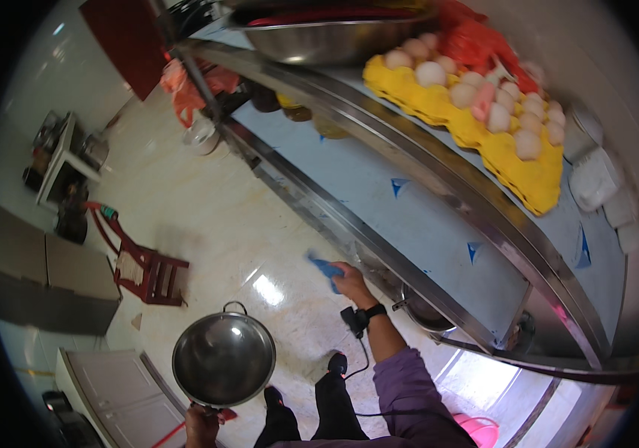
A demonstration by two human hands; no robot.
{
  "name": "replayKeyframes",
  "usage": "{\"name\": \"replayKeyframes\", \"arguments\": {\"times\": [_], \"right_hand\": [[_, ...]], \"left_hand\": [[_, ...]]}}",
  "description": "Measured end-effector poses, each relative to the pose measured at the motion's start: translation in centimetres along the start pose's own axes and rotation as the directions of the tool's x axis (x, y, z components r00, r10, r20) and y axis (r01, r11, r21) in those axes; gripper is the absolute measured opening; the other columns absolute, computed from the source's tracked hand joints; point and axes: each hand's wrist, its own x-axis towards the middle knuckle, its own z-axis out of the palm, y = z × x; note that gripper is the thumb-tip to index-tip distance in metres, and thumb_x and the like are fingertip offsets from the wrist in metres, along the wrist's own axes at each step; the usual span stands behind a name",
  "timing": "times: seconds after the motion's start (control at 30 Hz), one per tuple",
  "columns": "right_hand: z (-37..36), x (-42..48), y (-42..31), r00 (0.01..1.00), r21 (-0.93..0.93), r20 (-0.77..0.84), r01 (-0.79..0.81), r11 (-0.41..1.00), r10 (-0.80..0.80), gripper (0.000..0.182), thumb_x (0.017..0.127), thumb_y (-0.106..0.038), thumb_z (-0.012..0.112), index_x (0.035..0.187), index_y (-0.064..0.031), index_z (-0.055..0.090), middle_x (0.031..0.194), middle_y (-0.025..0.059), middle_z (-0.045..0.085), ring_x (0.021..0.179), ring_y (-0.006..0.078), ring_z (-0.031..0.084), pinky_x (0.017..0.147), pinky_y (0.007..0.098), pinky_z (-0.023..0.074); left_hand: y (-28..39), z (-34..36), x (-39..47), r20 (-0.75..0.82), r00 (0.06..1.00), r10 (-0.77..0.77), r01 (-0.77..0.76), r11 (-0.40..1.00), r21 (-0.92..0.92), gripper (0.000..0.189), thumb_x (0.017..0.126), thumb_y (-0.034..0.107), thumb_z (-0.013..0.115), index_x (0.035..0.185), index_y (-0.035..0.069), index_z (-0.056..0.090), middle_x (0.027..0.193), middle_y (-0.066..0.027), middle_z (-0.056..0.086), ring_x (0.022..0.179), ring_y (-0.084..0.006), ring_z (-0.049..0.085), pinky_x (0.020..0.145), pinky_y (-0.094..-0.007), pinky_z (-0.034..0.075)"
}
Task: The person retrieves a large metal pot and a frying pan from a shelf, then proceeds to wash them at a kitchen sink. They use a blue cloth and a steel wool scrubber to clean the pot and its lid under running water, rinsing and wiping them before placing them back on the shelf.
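Observation:
My left hand [201,424] is at the bottom left, closed round the handle end of a metal wok [224,358]. The wok hangs over the floor with its inside facing up and a loop handle at its far side. In my right hand [351,284] is a bunched blue cloth [326,270], held out over the floor beside the steel shelf unit. Its outer end is blurred. A black strap with a small device [356,321] and a cable sits on my right wrist.
A steel shelf unit [409,210] runs diagonally on the right, bearing yellow egg trays [532,182], a steel basin [319,45] and jars. A dark red wooden chair [154,274] stands at left. A white cabinet [120,386] is at lower left, a pink basin [479,430] at the bottom.

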Motion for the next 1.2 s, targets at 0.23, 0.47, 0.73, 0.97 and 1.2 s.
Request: {"name": "replayKeyframes", "arguments": {"times": [0.23, 0.47, 0.73, 0.97, 1.2], "right_hand": [[3.7, -9.8, 4.2, 0.899, 0.083, 0.408, -0.212, 0.974, 0.160, 0.039, 0.085, -0.033, 0.065, 0.107, -0.0009, 0.063, 0.092, 0.0069, 0.066, 0.082, 0.0131, 0.059, 0.075, 0.0267, 0.0474], [1.1, -14.9, 9.0, 0.811, 0.134, 0.090, -0.586, 0.799, 0.579, 0.024, 0.090, -0.022, 0.059, 0.091, 0.0005, 0.065, 0.074, 0.0065, 0.066, 0.064, 0.0146, 0.062, 0.061, 0.0266, 0.0504], [3.1, -9.9, 13.1, 0.981, -0.490, -0.019, -0.176, 0.854, 0.191, 0.029, 0.093, -0.020, 0.048, 0.107, 0.0011, 0.062, 0.102, 0.0186, 0.064, 0.100, 0.0295, 0.059, 0.093, 0.0329, 0.0425], [3.3, 1.7, 18.9, 0.714, 0.732, -0.112, -0.411, 0.544, 0.691, 0.070, 0.089, -0.065, 0.040, 0.110, -0.0031, 0.063, 0.112, 0.0116, 0.064, 0.099, 0.0261, 0.063, 0.089, 0.0385, 0.0494], [-2.6, 11.1, 21.9, 0.628, 0.868, -0.385, -0.003, 0.497, 0.676, 0.052, 0.091, -0.047, 0.045, 0.123, -0.0068, 0.056, 0.123, 0.0132, 0.059, 0.113, 0.0315, 0.056, 0.105, 0.0422, 0.0381]], "left_hand": [[0.4, -3.0, 1.4, -0.033, 0.999, 0.040, -0.044, 0.988, -0.145, 0.038, 0.063, 0.005, 0.048, 0.096, -0.011, 0.056, 0.071, -0.0197, 0.061, 0.051, -0.0274, 0.060, 0.043, -0.0343, 0.049], [-2.2, -8.2, 8.1, -0.168, 0.985, -0.032, -0.016, 0.961, -0.276, 0.029, 0.067, 0.003, 0.048, 0.094, -0.003, 0.055, 0.076, -0.0131, 0.061, 0.053, -0.0242, 0.060, 0.046, -0.0316, 0.049], [-3.4, -15.1, 17.9, -0.212, 0.966, -0.147, 0.081, 0.953, -0.292, 0.018, 0.070, 0.010, 0.052, 0.085, 0.003, 0.058, 0.072, -0.0078, 0.059, 0.053, -0.0203, 0.059, 0.044, -0.0310, 0.046], [-5.4, -17.2, 20.7, -0.402, 0.892, -0.205, 0.123, 0.967, -0.222, 0.011, 0.069, 0.006, 0.052, 0.079, 0.004, 0.056, 0.062, -0.0056, 0.057, 0.049, -0.0174, 0.056, 0.041, -0.0278, 0.042], [-9.2, -18.0, 21.6, -0.497, 0.829, -0.256, 0.202, 0.966, -0.161, 0.005, 0.074, 0.008, 0.051, 0.076, 0.005, 0.055, 0.067, -0.0062, 0.058, 0.052, -0.0167, 0.056, 0.042, -0.0285, 0.045]]}}
